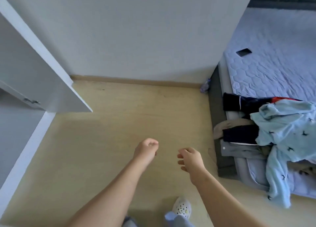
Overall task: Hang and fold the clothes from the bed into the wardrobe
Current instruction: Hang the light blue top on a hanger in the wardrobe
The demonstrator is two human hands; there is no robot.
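Wardrobe door [42, 69] stands open, far left. Left hand [146, 150] over floor [119, 124], fingers curled into fist, empty. Right hand [190, 158] near it, fingers loosely bent, empty. Clothes pile [273, 132] on near edge of bed [273, 69], far right, well apart from both hands.

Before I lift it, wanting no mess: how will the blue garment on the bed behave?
Likely floppy: the garment lies crumpled, a part drooping over the bed edge. Probably light, as the fabric looks thin. It may drag the dark clothes it overlaps.
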